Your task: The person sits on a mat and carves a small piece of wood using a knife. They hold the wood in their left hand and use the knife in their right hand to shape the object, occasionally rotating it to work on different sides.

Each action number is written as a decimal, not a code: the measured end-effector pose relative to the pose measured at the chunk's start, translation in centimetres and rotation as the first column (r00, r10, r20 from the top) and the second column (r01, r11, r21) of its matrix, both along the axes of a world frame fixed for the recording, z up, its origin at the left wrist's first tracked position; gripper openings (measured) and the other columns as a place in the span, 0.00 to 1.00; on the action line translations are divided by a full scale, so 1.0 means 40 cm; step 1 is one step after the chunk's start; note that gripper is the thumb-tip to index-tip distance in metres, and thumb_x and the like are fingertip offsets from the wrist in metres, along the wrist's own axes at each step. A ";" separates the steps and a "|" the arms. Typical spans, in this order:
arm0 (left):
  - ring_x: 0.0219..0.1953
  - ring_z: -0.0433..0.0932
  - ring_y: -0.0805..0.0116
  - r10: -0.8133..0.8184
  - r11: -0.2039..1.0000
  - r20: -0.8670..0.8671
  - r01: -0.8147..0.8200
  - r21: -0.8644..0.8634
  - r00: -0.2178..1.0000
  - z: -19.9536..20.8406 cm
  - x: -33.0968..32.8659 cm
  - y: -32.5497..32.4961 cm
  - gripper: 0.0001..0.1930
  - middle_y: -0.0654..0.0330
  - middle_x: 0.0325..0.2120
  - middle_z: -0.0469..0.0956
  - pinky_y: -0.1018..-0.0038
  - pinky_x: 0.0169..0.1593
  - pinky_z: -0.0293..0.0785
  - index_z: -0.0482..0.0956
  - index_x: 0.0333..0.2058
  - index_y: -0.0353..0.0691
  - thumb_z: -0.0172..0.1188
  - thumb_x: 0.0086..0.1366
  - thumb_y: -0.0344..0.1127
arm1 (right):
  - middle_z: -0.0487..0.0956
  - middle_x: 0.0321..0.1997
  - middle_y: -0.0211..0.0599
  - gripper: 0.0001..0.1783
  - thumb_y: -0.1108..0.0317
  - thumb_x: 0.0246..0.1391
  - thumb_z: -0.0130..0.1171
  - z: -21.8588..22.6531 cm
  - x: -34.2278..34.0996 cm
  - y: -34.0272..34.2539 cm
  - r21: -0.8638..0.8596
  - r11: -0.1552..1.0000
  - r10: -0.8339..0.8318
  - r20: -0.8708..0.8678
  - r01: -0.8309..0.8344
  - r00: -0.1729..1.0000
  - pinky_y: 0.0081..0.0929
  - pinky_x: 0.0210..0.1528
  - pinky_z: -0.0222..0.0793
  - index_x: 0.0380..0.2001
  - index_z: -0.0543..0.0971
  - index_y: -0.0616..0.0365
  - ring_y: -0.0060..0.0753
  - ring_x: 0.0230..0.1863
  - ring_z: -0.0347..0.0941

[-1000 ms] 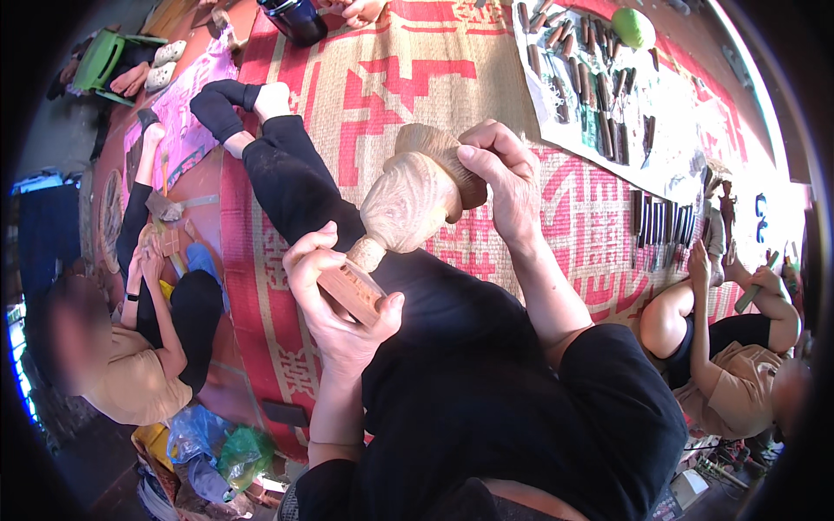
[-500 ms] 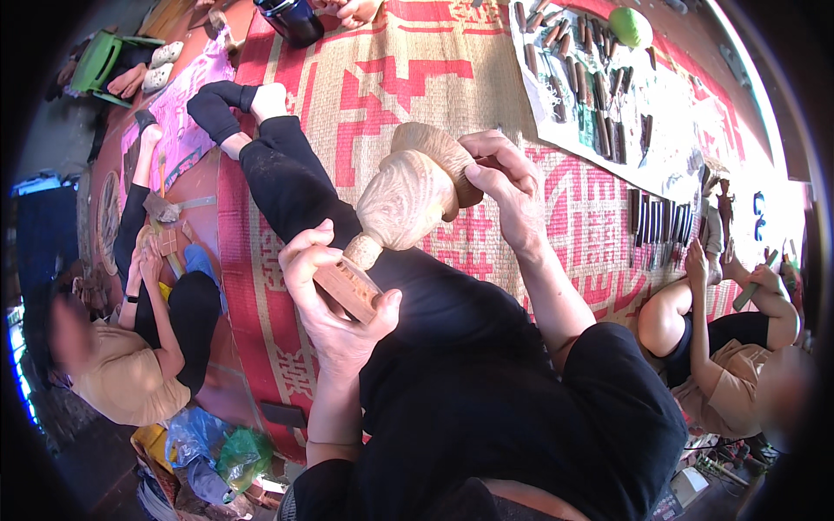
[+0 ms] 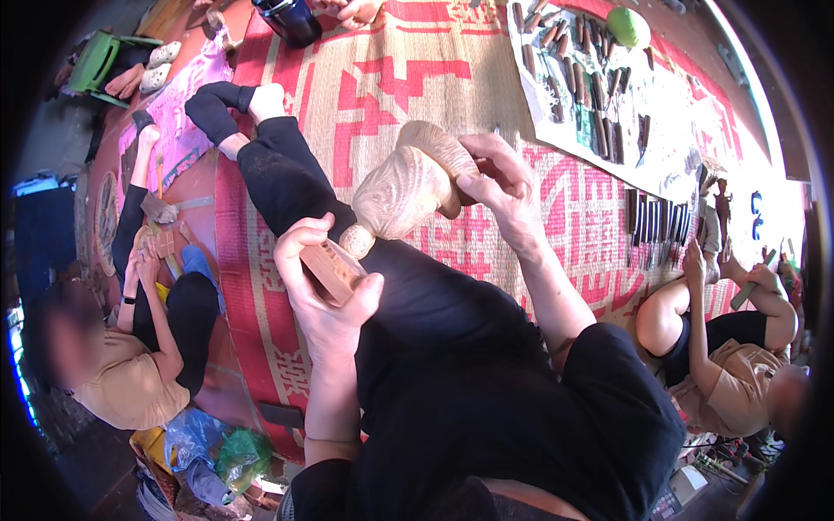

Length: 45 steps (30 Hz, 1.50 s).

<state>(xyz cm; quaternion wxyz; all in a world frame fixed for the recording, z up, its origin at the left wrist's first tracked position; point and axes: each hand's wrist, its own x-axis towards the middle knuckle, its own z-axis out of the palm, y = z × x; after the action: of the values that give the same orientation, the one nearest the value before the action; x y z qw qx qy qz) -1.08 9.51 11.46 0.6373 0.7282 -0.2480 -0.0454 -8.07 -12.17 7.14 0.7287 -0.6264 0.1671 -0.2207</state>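
I hold a pale carved wooden piece over my lap, shaped like a vase with a wide cap and a square base. Around that square base my left hand is closed from below. At the upper end, the fingers of my right hand are curled on the rim of the cap. My legs in black trousers stretch out across a red and tan woven mat.
Several carving tools lie on a white sheet at the upper right, with more in a row beside it. A person in a tan shirt sits at my left carving, another at my right. A dark cup stands at the top.
My right hand has shifted slightly on the cap of the carving; the piece stays in the same tilt over my lap.
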 end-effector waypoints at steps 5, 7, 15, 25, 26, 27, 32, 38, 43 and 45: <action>0.57 0.65 0.60 -0.008 0.991 -0.330 -0.038 -0.130 0.944 0.014 0.008 -0.015 0.27 0.59 0.48 0.65 0.62 0.54 0.73 0.64 0.50 0.46 0.60 0.49 0.27 | 0.76 0.40 0.35 0.20 0.63 0.49 0.65 -0.032 -0.027 -0.013 -0.021 1.000 -0.004 -0.031 0.004 0.999 0.24 0.46 0.68 0.43 0.77 0.64 0.27 0.41 0.73; 0.56 0.66 0.61 -0.030 0.982 -0.378 -0.042 -0.182 0.925 0.019 0.005 -0.026 0.26 0.59 0.47 0.65 0.62 0.52 0.76 0.64 0.50 0.46 0.61 0.52 0.26 | 0.78 0.38 0.33 0.19 0.63 0.49 0.66 -0.048 -0.028 -0.016 -0.038 0.999 -0.041 -0.072 0.038 0.997 0.22 0.46 0.68 0.42 0.79 0.63 0.25 0.40 0.74; 0.54 0.68 0.62 -0.019 0.980 -0.423 -0.068 -0.189 0.906 0.002 0.005 -0.025 0.26 0.59 0.47 0.65 0.61 0.51 0.76 0.65 0.50 0.48 0.61 0.53 0.27 | 0.78 0.35 0.33 0.14 0.66 0.51 0.65 -0.054 -0.013 -0.004 -0.011 0.996 -0.088 -0.012 0.088 0.996 0.21 0.44 0.69 0.37 0.80 0.63 0.21 0.38 0.74; 0.49 0.69 0.67 0.016 0.984 -0.470 -0.098 -0.150 0.883 -0.017 0.031 -0.038 0.24 0.60 0.46 0.63 0.63 0.50 0.76 0.64 0.50 0.47 0.59 0.54 0.25 | 0.78 0.29 0.32 0.13 0.64 0.51 0.66 -0.090 0.039 -0.003 -0.015 0.988 -0.152 -0.063 0.151 0.986 0.21 0.40 0.69 0.30 0.78 0.64 0.20 0.34 0.73; 0.48 0.69 0.68 0.011 0.980 -0.493 -0.108 -0.169 0.870 -0.025 0.036 -0.042 0.24 0.60 0.46 0.63 0.64 0.49 0.76 0.65 0.49 0.47 0.59 0.54 0.25 | 0.78 0.28 0.33 0.13 0.64 0.51 0.66 -0.098 0.041 -0.006 -0.024 0.988 -0.157 -0.075 0.155 0.985 0.20 0.40 0.69 0.30 0.78 0.64 0.20 0.33 0.73; 0.47 0.70 0.68 0.002 0.980 -0.507 -0.101 -0.169 0.862 -0.029 0.039 -0.046 0.24 0.60 0.46 0.63 0.65 0.49 0.76 0.65 0.49 0.47 0.60 0.54 0.25 | 0.78 0.28 0.33 0.13 0.63 0.51 0.66 -0.106 0.044 -0.009 0.005 0.988 -0.155 -0.079 0.156 0.985 0.20 0.39 0.69 0.30 0.77 0.64 0.20 0.33 0.73; 0.40 0.71 0.73 -0.003 0.980 -0.573 -0.113 -0.166 0.820 -0.051 0.062 -0.101 0.27 0.60 0.40 0.66 0.75 0.41 0.73 0.64 0.49 0.45 0.64 0.51 0.22 | 0.78 0.28 0.33 0.13 0.64 0.52 0.65 -0.177 0.078 -0.020 0.059 0.981 -0.176 -0.114 0.184 0.978 0.21 0.38 0.70 0.30 0.77 0.64 0.21 0.31 0.74; 0.34 0.71 0.77 0.130 0.986 -0.467 -0.064 0.155 0.875 -0.165 0.148 -0.166 0.28 0.60 0.36 0.70 0.78 0.39 0.69 0.63 0.50 0.40 0.67 0.53 0.26 | 0.78 0.30 0.32 0.10 0.73 0.49 0.63 -0.344 0.088 -0.046 0.105 0.985 -0.112 -0.202 0.136 0.973 0.20 0.40 0.69 0.35 0.77 0.64 0.21 0.33 0.73; 0.34 0.76 0.67 0.037 0.970 -0.466 0.080 0.228 0.884 -0.215 0.188 -0.157 0.35 0.51 0.45 0.66 0.73 0.32 0.76 0.63 0.52 0.39 0.72 0.49 0.38 | 0.78 0.31 0.33 0.12 0.75 0.48 0.63 -0.403 0.088 -0.035 0.133 0.981 -0.097 -0.283 0.139 0.954 0.20 0.40 0.69 0.37 0.78 0.65 0.21 0.34 0.73; 0.34 0.76 0.66 0.062 0.921 -0.184 0.015 0.390 0.981 -0.210 0.173 -0.168 0.35 0.51 0.46 0.64 0.73 0.33 0.76 0.62 0.52 0.37 0.72 0.49 0.40 | 0.79 0.31 0.34 0.13 0.74 0.48 0.65 -0.423 0.084 -0.034 0.202 0.969 -0.080 -0.291 0.143 0.953 0.21 0.40 0.70 0.38 0.78 0.65 0.22 0.34 0.74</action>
<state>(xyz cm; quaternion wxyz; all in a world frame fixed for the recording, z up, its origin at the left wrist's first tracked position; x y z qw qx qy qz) 5.84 2.79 3.06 0.5014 0.8353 -0.1623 -0.1564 -4.70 -13.55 -9.78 0.7489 -0.5562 0.3272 -0.1509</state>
